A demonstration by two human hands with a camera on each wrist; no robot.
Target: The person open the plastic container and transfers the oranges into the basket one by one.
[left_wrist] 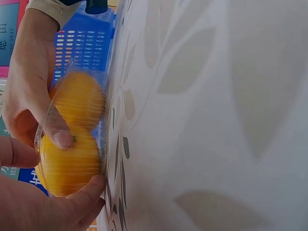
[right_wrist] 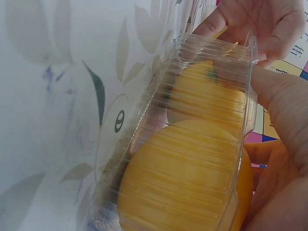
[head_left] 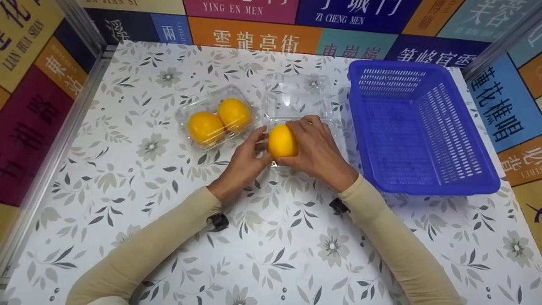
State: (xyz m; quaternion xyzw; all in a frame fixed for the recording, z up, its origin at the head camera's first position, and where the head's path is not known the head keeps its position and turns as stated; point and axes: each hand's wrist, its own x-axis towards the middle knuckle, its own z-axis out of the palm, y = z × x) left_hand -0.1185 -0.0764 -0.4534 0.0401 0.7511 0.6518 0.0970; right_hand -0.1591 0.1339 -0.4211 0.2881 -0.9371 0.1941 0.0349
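My right hand grips an orange at the left end of an open clear plastic box. Its thumb lies across that orange in the left wrist view. A second orange sits in the same box, hidden under the right hand in the head view. My left hand stands at the box's left end, thumb and fingers spread around the end wall, close to the gripped orange. The box's clear lid lies folded back, away from me.
Left of the hands, another clear box contains two oranges. A blue plastic basket with slotted walls stands to the right. Panels with large lettering border the flower-patterned table.
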